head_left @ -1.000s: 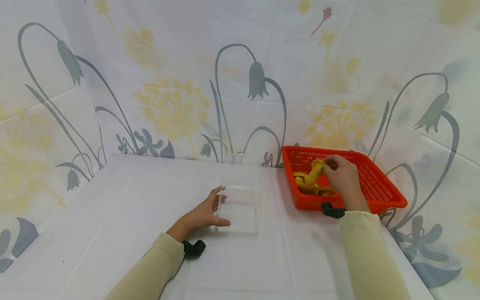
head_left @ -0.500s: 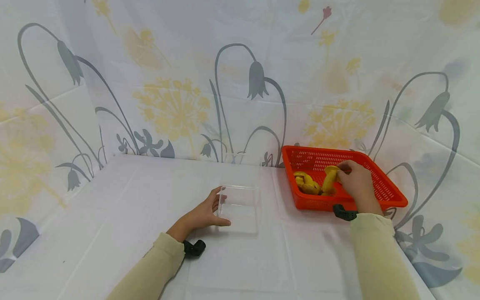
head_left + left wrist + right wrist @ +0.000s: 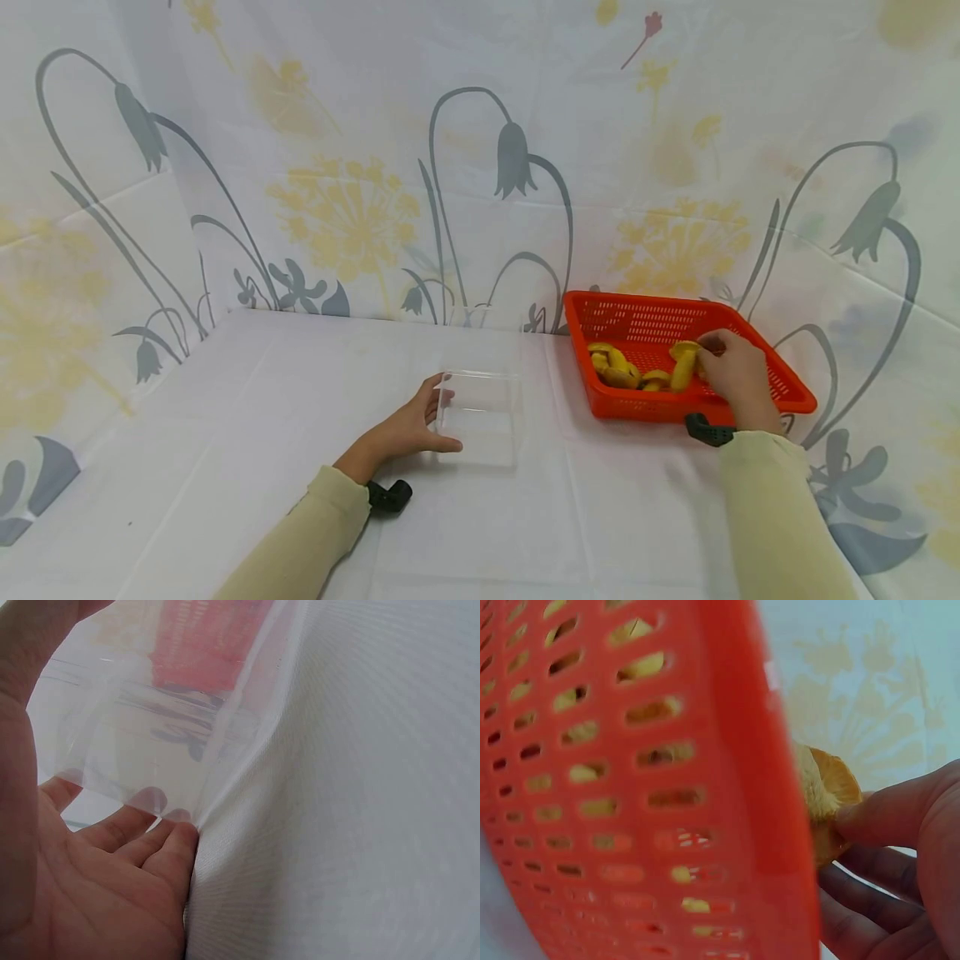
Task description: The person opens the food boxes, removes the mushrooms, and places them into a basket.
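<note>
My right hand (image 3: 738,375) pinches a yellow mushroom (image 3: 683,367) upright by its cap, within the red basket. In the right wrist view the thumb presses on the mushroom (image 3: 825,787), while the basket wall hides part of it. Several more yellow mushrooms (image 3: 617,367) lie at the basket's left and front. My left hand (image 3: 401,429) grips the left side of a clear plastic box (image 3: 480,433), thumb at the front and fingers at the back. Through the clear plastic (image 3: 127,757), the left wrist view shows some fingertips of that hand.
The red perforated basket (image 3: 787,400) stands at the back right, close to the patterned curtain (image 3: 345,125). A clear upright panel, perhaps the box's lid (image 3: 483,333), rises behind the box. White cloth (image 3: 262,400) covers the table.
My right hand has shifted right and slightly nearer with the mushroom, uncovering another mushroom at the basket's front. The left hand and clear box have stayed put.
</note>
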`<state>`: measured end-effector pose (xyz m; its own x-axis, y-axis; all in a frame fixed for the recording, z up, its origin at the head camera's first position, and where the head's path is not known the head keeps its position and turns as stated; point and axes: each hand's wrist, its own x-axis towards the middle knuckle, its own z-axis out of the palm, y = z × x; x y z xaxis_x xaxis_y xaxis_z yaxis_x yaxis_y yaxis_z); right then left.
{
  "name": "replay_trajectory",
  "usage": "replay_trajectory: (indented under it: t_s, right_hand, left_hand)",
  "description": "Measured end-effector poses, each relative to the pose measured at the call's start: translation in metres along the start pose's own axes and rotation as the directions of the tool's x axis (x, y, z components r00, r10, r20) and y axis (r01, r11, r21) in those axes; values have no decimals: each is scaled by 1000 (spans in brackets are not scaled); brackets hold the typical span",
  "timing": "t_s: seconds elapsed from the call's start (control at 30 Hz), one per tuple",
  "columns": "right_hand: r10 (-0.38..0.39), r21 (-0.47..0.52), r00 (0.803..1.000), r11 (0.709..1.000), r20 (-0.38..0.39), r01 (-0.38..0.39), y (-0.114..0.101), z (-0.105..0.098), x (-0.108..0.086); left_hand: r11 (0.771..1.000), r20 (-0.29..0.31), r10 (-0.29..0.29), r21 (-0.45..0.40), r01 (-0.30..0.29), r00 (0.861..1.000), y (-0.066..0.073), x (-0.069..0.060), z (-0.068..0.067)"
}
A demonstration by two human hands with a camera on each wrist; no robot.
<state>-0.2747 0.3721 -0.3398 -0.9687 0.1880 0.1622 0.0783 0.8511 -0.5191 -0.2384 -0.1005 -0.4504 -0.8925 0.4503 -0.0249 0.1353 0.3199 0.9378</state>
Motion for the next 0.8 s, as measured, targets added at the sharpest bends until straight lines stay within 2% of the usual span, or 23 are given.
replay_trajectory:
  t_s: [0.37,0.67,0.8]
  right_hand:
    - [38,-7,998,999,59,-38,12,4,0]
    - [42,-12,997,999,63,-41,17,8,2]
    - [26,-22,999,999,37,-25,15,8,3]
  left_hand:
    - [1000,-1,-4,-2,4,1000,-1,1,0]
    - [1000,3,-3,-6,3,1000,-3,0,-1]
    - [1000,3,4,-4,-4,1000,-3,1,-3]
